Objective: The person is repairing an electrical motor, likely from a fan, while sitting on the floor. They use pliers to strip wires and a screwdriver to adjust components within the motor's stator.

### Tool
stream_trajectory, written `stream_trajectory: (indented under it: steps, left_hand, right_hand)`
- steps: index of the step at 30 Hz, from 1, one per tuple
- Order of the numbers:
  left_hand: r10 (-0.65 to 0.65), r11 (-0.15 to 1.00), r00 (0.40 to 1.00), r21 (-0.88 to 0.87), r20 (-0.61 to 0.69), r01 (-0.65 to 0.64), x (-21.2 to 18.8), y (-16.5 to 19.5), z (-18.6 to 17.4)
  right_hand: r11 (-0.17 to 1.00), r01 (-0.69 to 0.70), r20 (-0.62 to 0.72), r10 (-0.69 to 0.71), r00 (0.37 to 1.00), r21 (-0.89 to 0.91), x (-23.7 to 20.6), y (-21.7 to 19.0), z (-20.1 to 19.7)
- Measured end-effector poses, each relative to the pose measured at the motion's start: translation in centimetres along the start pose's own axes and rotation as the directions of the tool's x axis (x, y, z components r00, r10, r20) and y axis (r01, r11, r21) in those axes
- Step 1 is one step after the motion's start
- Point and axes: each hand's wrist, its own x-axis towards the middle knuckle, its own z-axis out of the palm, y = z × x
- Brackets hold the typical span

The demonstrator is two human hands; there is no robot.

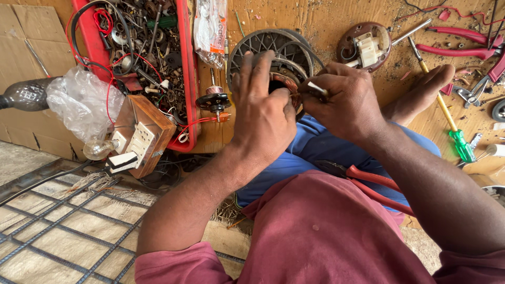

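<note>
Between my two hands sits the copper-wound motor stator [286,84], just beyond my knees. Left hand [263,113] closed around its left side, steadying it. Right hand [344,105] pinches a small pale strip [317,88] at the stator's right rim, fingers shut. Grey fan housing [268,47] lies behind, farther out. Red-handled pliers [368,181] rest on my lap, nearer my right hand.

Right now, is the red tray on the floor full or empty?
Full: the red tray is heaped with small metal parts and red wires.
</note>
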Motion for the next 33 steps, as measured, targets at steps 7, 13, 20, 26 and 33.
stream_trajectory:
  steps: [7, 13, 20, 26, 33]
  left_hand:
    - [-0.145, 0.969, 0.989, -0.203, -0.019, 0.138, -0.2, 0.7, -0.1]
    - [-0.138, 0.981, 0.989, -0.142, -0.045, 0.131, 0.0, 1.0, -0.6]
    - [-0.167, 0.973, 0.986, -0.164, -0.001, 0.165, 0.4, 1.0, -1.3]
    - [-0.156, 0.984, 0.986, -0.078, 0.056, 0.160, 0.4, 0.8, -1.1]
    - [-0.155, 0.984, 0.981, -0.065, 0.114, 0.164, 0.5, 1.0, -1.0]
  right_hand:
    - [0.985, -0.142, 0.065, 0.136, 0.989, 0.101, -0.3, 0.2, 0.1]
    - [0.981, -0.150, 0.084, 0.140, 0.987, 0.120, -0.4, 0.3, 0.1]
    - [0.975, -0.186, 0.101, 0.174, 0.980, 0.121, -0.2, 0.3, -0.2]
    - [0.997, -0.052, 0.054, 0.048, 0.997, 0.064, -0.1, 0.5, -0.6]
    - [0.997, 0.047, 0.006, -0.047, 0.999, 0.055, 0.0, 0.3, -0.3]
